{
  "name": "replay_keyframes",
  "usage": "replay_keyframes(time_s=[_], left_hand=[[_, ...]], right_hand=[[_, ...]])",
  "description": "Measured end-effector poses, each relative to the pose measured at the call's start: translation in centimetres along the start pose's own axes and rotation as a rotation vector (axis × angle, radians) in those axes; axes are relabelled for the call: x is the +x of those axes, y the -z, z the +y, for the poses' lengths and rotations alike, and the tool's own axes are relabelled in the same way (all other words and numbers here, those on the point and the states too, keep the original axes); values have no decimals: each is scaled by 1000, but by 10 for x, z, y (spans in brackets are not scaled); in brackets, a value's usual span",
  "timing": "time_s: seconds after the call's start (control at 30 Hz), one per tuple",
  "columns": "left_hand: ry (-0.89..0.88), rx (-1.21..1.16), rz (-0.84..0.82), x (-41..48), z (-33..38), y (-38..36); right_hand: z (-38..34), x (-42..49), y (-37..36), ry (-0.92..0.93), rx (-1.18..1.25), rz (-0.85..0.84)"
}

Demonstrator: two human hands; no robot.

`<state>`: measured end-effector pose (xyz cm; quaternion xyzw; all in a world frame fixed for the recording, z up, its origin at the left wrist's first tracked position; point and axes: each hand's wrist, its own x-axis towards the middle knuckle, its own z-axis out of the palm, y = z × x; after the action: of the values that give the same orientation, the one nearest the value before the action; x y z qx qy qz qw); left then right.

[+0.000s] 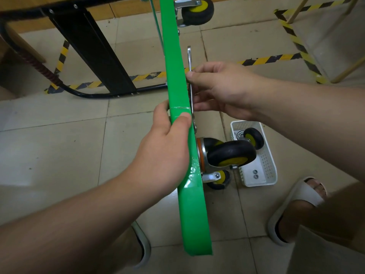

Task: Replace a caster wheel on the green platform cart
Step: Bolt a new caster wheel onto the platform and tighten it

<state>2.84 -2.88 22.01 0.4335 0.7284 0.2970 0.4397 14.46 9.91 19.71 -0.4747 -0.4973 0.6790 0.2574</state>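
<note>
Beige tiled floor (59, 147), hazard-striped tape (272, 58)

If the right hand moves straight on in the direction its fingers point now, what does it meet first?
The right hand holds the wrench. Just beyond the wrench, the green platform stands on edge, so the hand would probably meet that first. The gap between wrench and platform is hard to judge.

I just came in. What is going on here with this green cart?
A person has the green platform cart standing on its edge. The left hand grips the deck's rim to steady it, while the right hand holds a wrench against the underside, close to a mounted caster. On the floor beside it, a white basket holds another caster and two nuts.
</note>
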Motion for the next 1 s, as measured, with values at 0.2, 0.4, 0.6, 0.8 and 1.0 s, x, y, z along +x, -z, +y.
replay_keyframes(time_s=[0.2,0.4,0.6,0.8,1.0], left_hand=[[-19,10,0,1,-3,0],[-16,26,-2,1,-1,0],[-5,41,1,0,-1,0],[0,36,-2,0,-1,0],[2,21,2,1,-2,0]], right_hand=[[6,9,-5,-100,39,28],[9,12,-8,-182,39,32],[9,12,-8,-213,-10,70],[-7,0,5,-44,-80,279],[-22,-21,10,490,-368,226]])
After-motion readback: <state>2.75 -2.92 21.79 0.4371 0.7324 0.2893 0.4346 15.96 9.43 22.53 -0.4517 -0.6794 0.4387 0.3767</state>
